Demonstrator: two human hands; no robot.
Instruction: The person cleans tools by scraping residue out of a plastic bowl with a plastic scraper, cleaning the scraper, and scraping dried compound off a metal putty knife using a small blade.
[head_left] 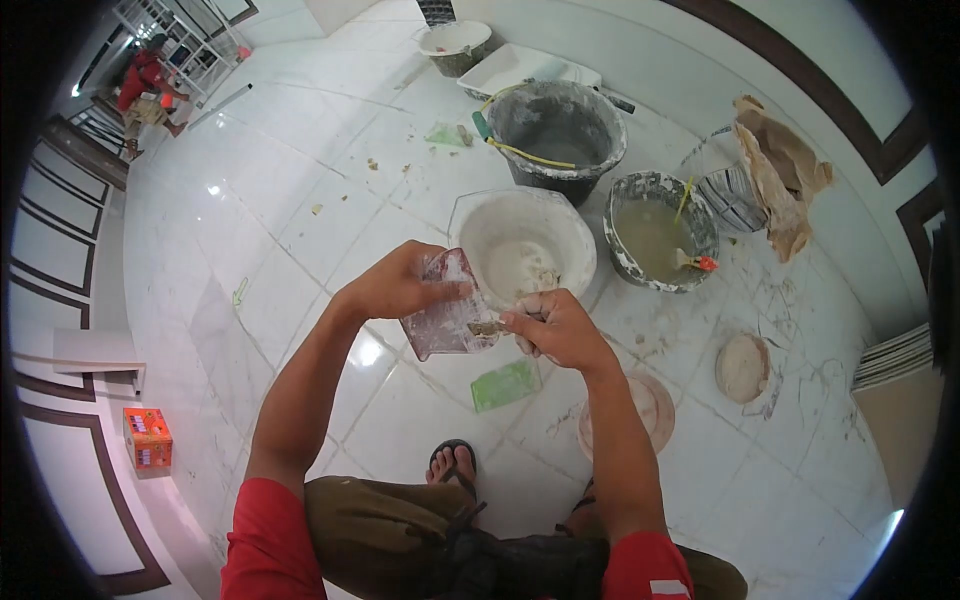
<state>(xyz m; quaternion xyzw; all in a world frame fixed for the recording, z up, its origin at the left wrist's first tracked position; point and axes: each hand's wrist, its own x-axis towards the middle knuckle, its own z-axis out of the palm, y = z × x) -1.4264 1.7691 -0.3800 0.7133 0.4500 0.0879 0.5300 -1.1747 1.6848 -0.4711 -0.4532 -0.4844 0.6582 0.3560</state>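
My left hand (pixel 400 285) is closed on a flat, dark-red plastic spreader (pixel 440 328) smeared with white paste. In my right hand (pixel 562 332) is a small scraper (pixel 485 328), its blade against the lower right part of the spreader. Both hands are over the near edge of a whitish basin (pixel 488 225), which has lumps of residue inside. Below them on the floor lies a green plastic spreader (pixel 506 386). A pale round lid (pixel 652 408) is partly hidden behind my right forearm.
Beyond the basin stand a large black bucket (pixel 560 185) and a bucket of cloudy water (pixel 640 235) holding a brush. A torn paper bag (pixel 785 185) leans at right. Far left, a person in red (pixel 145 80) is near scaffolding. An orange box (pixel 148 438) sits by the left wall.
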